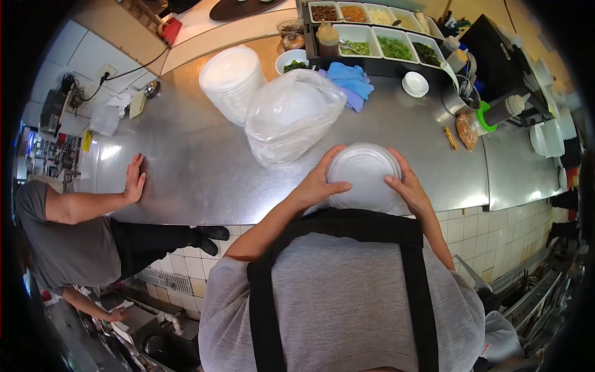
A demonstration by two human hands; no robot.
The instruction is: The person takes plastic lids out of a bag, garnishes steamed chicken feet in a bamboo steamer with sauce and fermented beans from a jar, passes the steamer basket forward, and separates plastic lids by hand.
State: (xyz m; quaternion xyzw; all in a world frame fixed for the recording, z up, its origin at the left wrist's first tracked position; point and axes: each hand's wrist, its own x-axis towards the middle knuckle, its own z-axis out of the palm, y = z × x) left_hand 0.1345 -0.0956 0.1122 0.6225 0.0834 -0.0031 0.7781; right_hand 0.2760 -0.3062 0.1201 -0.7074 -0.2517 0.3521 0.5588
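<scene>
A stack of round, translucent plastic lids or bowls [364,166] is between my hands at the counter's front edge. My left hand [323,178] grips its left side, thumb laid over the near part. On the opposite side, my right hand [407,184] holds it the same way. The lower part of the stack is hard to make out against my apron. Just beyond stands a clear plastic bag [291,121] with white round containers inside. A tall stack of white plastic tubs [230,84] leans behind the bag.
Blue cloths [348,84] lie behind the bag. Topping trays [393,46] line the back, with small white bowls [415,84] and a metal utensil pot [460,99] to the right. At the left, a co-worker's hand [134,178] rests on the steel counter [186,167].
</scene>
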